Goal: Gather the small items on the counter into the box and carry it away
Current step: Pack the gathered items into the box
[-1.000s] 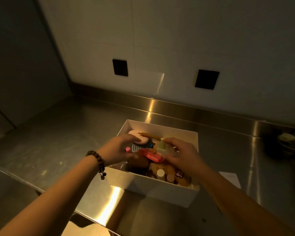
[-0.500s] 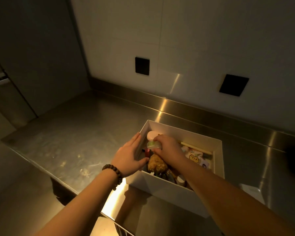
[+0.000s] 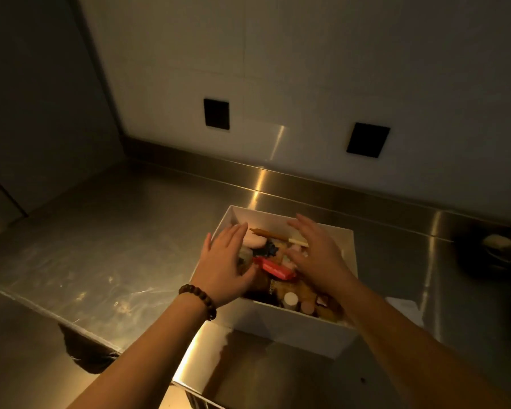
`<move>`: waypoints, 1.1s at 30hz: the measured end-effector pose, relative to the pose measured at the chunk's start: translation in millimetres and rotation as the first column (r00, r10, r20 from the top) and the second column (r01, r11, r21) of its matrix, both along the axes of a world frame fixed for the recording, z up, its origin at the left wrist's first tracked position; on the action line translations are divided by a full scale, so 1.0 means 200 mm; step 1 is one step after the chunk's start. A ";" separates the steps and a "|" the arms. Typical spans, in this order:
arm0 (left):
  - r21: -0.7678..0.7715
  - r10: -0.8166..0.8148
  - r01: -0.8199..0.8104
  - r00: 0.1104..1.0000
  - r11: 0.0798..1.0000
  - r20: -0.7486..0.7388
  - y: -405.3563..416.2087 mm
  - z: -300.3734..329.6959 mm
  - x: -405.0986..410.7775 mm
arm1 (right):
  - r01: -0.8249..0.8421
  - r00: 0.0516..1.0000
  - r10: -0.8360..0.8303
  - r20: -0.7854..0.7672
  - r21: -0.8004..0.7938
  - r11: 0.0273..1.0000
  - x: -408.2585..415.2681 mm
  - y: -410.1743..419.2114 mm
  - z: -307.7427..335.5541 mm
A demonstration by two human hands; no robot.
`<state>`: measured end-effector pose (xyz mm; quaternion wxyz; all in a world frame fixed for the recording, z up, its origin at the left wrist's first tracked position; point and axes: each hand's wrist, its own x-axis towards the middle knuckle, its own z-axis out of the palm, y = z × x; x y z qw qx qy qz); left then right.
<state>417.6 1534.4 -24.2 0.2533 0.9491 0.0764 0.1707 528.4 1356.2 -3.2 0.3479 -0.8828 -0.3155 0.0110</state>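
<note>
A white box point(image 3: 292, 329) stands on the steel counter point(image 3: 115, 246), filled with several small items. Among them are a red flat packet point(image 3: 275, 268), a pink pad point(image 3: 252, 240), a brown stick point(image 3: 267, 232) and a white-capped bottle point(image 3: 290, 299). My left hand point(image 3: 223, 267), with a bead bracelet on the wrist, hovers over the box's left side with fingers spread. My right hand point(image 3: 319, 255) hovers over the right half, fingers apart. Neither hand holds anything. The items under my palms are hidden.
A white slip of paper point(image 3: 404, 305) lies on the counter right of the box. A dark bowl-like object point(image 3: 496, 246) sits at the far right. Two black wall sockets point(image 3: 216, 113) are set in the white backsplash. The counter's front edge runs just below the box.
My right hand has let go of the pale green item it held and opened. My left hand has come off the box's left wall and now hovers over the contents.
</note>
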 end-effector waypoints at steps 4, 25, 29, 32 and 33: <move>-0.092 -0.187 0.192 0.980 0.977 0.065 -0.39 0.11 0.14 | 0.130 0.991 -0.131 0.017 0.031 0.991 0.04 -0.34 0.02; -0.376 -0.283 0.160 0.911 0.913 -0.301 -1.46 -0.45 0.27 | -0.063 0.938 -0.091 -0.333 -0.423 0.904 0.28 -1.23 -0.45; -0.297 -0.207 0.093 0.900 0.950 -0.383 -1.51 -0.52 0.30 | 0.026 0.940 -0.137 -0.313 -0.333 0.942 0.27 -1.25 -0.48; -0.214 -0.168 0.088 0.904 0.973 -0.393 -1.54 -0.54 0.33 | 0.084 0.945 -0.171 -0.277 -0.298 0.951 0.25 -1.29 -0.50; -0.199 -0.158 0.084 0.906 0.976 -0.393 -1.54 -0.54 0.34 | 0.115 0.944 -0.194 -0.268 -0.281 0.953 0.25 -1.31 -0.51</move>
